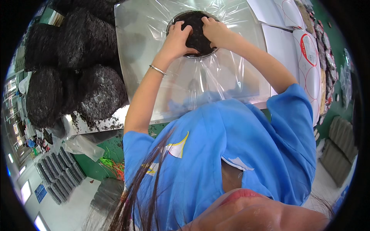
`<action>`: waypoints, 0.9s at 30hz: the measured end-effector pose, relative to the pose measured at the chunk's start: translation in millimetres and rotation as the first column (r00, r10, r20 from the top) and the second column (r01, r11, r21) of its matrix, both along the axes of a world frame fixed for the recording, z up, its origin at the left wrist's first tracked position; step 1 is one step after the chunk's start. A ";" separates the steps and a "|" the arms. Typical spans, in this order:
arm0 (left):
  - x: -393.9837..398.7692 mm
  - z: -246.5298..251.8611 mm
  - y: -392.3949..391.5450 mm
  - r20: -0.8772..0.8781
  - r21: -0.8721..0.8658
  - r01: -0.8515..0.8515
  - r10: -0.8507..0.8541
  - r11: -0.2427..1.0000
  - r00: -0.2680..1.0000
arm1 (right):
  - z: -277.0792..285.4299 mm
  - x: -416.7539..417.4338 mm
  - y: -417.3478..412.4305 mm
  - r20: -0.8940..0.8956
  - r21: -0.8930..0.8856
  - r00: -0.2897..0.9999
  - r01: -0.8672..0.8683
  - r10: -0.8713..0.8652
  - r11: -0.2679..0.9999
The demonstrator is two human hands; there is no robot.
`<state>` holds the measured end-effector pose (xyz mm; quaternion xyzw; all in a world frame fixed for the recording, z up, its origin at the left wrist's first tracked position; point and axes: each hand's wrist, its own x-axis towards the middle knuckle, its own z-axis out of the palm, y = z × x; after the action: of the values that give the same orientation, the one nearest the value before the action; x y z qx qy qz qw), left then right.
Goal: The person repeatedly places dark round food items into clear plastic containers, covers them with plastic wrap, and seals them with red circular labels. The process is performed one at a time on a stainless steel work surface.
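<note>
Dark shredded material (198, 33), which looks like dried seaweed, fills a round metal-rimmed mould or opening (202, 57) in front of me. Clear plastic film (206, 76) spreads around it in radiating creases. My left hand (178, 39) rests on the left part of the dark material, its fingers and thumb apart and bent. A bracelet circles that wrist. On the right side, my right hand (216, 31) touches the material with curled fingers spread along its edge. I see neither hand lifting anything. The fingers partly hide the material and the rim.
Large dark fibrous bundles (83, 37) are heaped on the left, with loose bits on the white table edge (111, 119). Printed white packaging (307, 57) lies on the right. Stacked dark packs (59, 176) and green and orange ties (111, 164) are below left.
</note>
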<state>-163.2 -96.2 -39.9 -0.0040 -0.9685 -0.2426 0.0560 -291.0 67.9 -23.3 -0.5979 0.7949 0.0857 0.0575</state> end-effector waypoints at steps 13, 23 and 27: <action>76.6 33.5 32.0 -0.098 -0.275 -0.013 -0.015 0.961 0.995 | 42.2 133.1 180.9 0.948 0.039 0.315 0.005 -0.039 0.999; 217.8 9.2 47.3 0.000 -0.187 -0.182 0.186 0.965 0.983 | -5.7 122.0 98.1 0.288 -0.496 0.936 0.324 -0.200 0.806; 194.8 76.5 27.4 -0.206 -0.066 -0.456 0.435 0.888 0.877 | -13.2 101.4 38.3 0.267 -0.626 0.945 0.318 -0.188 0.712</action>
<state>31.6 -68.8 36.6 0.1934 -0.9459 -0.1667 0.2000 -189.6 106.2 -36.5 -0.4693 0.8389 -0.2657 -0.0735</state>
